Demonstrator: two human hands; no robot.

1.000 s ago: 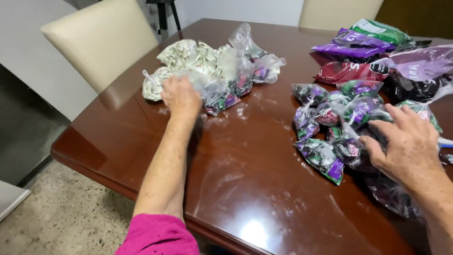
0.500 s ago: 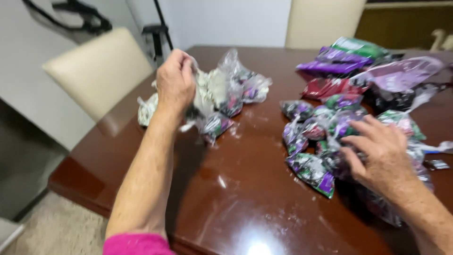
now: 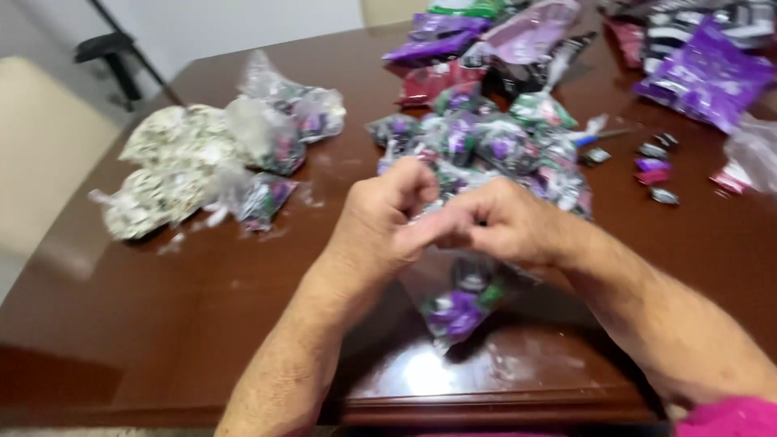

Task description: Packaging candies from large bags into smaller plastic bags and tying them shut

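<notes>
My left hand (image 3: 380, 222) and my right hand (image 3: 506, 222) meet at the middle of the dark brown table (image 3: 186, 324). Both pinch the top of a small clear plastic bag (image 3: 457, 303) that hangs below them with purple, green and dark wrapped candies inside. Just behind my hands lies a pile of similar filled clear bags (image 3: 486, 146). A second heap of filled bags (image 3: 218, 154) sits at the left of the table.
Large purple, red and green candy packs (image 3: 477, 40) lie at the back, another purple pack (image 3: 704, 77) at the far right. Loose wrapped candies (image 3: 651, 170) are scattered at the right. A cream chair (image 3: 40, 154) stands at the left.
My left hand left the heap at the left and came to the middle. My right hand lifted a bag from the pile, and both hands now grip its top. The view shifted right.
</notes>
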